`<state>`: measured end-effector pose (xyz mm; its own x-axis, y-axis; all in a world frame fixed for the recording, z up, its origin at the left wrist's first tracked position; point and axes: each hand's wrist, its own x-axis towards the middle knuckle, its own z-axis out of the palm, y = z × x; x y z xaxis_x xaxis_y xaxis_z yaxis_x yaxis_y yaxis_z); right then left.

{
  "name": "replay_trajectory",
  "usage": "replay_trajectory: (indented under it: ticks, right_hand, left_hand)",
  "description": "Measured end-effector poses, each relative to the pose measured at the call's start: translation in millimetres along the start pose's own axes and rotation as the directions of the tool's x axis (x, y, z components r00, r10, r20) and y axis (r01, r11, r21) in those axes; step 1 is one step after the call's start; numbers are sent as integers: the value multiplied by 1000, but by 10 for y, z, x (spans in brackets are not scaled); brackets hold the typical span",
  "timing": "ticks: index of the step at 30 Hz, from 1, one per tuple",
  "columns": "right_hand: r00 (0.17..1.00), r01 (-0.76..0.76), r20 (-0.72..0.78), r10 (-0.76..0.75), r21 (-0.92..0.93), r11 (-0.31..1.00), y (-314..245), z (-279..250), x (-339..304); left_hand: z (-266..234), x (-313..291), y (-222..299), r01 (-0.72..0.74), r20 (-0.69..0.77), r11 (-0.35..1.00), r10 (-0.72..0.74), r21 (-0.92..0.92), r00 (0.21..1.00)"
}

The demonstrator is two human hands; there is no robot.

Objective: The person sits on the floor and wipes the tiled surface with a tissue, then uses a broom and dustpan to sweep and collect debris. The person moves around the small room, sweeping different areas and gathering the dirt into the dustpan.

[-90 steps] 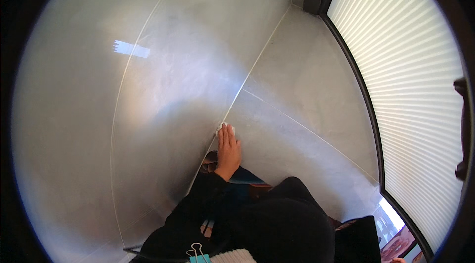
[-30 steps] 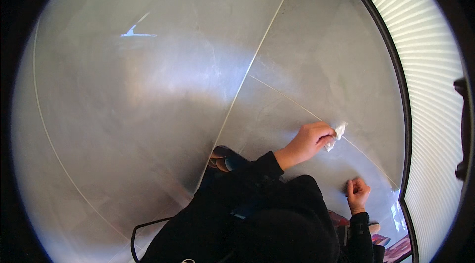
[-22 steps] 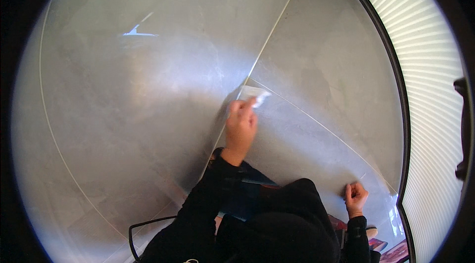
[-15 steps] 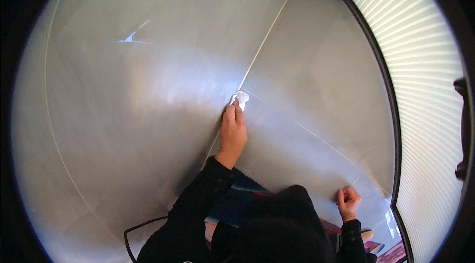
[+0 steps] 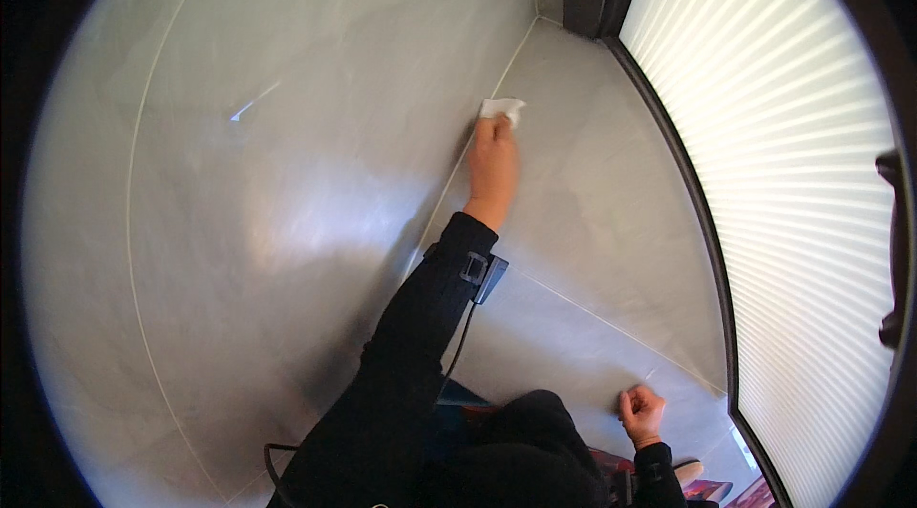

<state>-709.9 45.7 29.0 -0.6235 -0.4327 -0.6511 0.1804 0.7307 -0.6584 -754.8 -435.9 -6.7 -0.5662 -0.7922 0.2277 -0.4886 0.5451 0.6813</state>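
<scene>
White tissue (image 5: 504, 109), one: pinched in my left hand (image 5: 493, 167), at pale tile seam (image 5: 516, 57). My right hand (image 5: 643, 411): curled closed.

The cloth (image 5: 502, 109) is white, the sleeves (image 5: 406, 346) black, the tiles (image 5: 315, 136) grey with pale seams (image 5: 128, 212), the panel (image 5: 774, 193) white-striped

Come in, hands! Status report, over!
Left hand holding white wipe by pale line. Right hand loosely curled. Bright ribbed panel, right, touching neither hand.
</scene>
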Motion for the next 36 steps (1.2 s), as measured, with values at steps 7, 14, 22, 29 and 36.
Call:
replay_trajectory:
  ticks: [7, 14, 22, 29, 36]
  right_hand:
    - [992, 114, -31, -119, -121, 986, -156, -13, 64]
    - [979, 195, -31, -201, -126, 973, 108, -73, 94]
    - [994, 105, 7, -105, -110, 988, 285, 41, 200]
    - [977, 215, 7, -215, -109, 971, 188, -168, 549]
    - [950, 298, -25, -311, -222, 928, 131, -170, 559]
  left_hand:
    - [-148, 74, 415, -212, 252, 972, 231, -103, 940]
    - [-195, 539, 398, -333, -42, 796, 409, 505, 912]
    - [963, 1432, 7, -227, 87, 839, 211, 495, 973]
    - [1194, 1387, 134, -123, 115, 992, 121, 12, 986]
    - [581, 798, 434, -413, 501, 907, 321, 82, 804]
